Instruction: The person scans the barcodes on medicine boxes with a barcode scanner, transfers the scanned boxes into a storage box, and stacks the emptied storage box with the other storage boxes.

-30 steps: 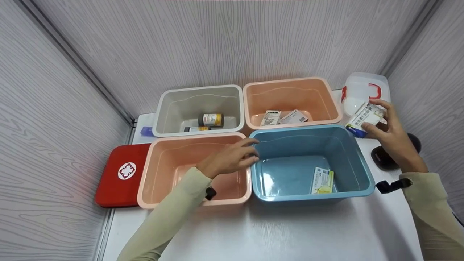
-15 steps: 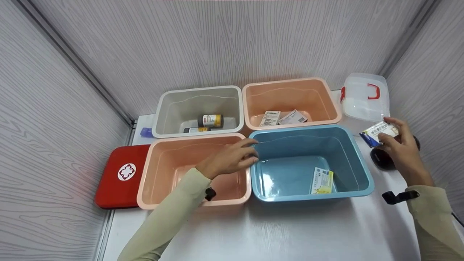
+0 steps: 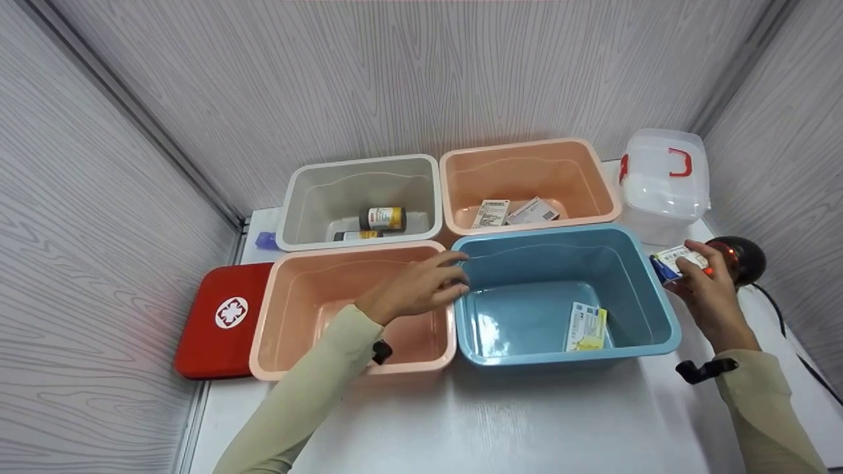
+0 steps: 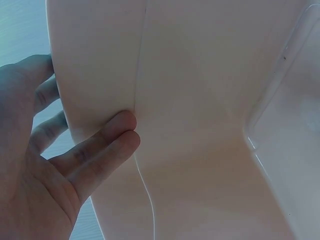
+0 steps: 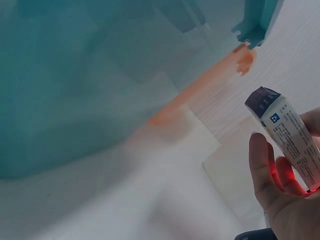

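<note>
My right hand [image 3: 714, 299] pinches a small white and blue medicine box [image 3: 673, 262] between thumb and fingers, just right of the blue bin [image 3: 660, 309]. In the right wrist view, the box's printed narrow side [image 5: 292, 140] shows, and red light falls on my fingers. Right behind that hand stands a black rounded device [image 3: 745, 258] with a glowing red front, which resembles a barcode scanner. My left hand [image 3: 418, 286] rests at the rim between the front peach bin [image 3: 352, 368] and the blue bin. Its fingers lie relaxed on both sides of the peach rim [image 4: 59, 95].
One medicine box [image 3: 586, 327] lies in the blue bin. The rear peach bin [image 3: 527, 155] holds two boxes, the grey bin [image 3: 362, 170] two dark bottles. A red first-aid case [image 3: 220, 329] lies left, a clear lidded container [image 3: 665, 174] back right. A cable [image 3: 777, 309] trails from the device.
My right hand has brought the medicine box down from beside the clear container to the black device, whose red light now shows. The left hand has stayed in place.
</note>
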Motion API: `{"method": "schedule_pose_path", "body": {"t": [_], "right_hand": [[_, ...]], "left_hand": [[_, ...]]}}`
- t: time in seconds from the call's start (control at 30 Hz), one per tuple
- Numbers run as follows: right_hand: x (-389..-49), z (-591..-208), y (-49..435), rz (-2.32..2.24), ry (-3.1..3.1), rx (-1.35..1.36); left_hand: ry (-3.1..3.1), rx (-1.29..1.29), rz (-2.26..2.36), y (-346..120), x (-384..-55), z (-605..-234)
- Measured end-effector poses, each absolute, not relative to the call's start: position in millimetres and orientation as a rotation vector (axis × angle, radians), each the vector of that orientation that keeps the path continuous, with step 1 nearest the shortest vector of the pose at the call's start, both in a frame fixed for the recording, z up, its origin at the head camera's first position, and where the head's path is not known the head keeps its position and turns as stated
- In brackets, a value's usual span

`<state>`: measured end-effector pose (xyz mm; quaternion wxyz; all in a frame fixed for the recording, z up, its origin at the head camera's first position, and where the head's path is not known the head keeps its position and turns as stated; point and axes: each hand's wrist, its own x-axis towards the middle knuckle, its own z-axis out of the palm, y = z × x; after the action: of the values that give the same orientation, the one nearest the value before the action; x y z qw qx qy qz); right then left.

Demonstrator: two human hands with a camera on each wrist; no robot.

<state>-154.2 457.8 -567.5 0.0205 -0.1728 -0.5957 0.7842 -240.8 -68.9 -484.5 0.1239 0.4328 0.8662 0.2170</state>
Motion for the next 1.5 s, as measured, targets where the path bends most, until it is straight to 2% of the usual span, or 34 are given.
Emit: {"method": "schedule_pose_path", "body": {"t": [0.33, 0.7, 1.07, 1.23, 1.5], "right_hand": [[-153.6, -572.1, 454.9, 2.527, -1.713, -0.546], [-170.3, -507.8, 455.8, 2.359, -1.845, -0.303], [-207.1, -454.7, 428.5, 2.266, -1.958, -0.066], [-227.1, -441.4, 406.2, 2.248, -2.004, 0.051], [-260.4, -432.0, 371.1, 2.227, -2.151, 0.077]], "left_hand": [[2.494, 1.228, 0.674, -69.3, -238.8, -484.3], [2.505, 1.234, 0.672, -70.2, -239.6, -483.5], [2.510, 1.222, 0.657, -69.2, -240.2, -484.0], [2.522, 1.273, 0.645, -68.6, -241.8, -485.6], [2.513, 1.271, 0.652, -68.4, -241.9, -485.3]]}}
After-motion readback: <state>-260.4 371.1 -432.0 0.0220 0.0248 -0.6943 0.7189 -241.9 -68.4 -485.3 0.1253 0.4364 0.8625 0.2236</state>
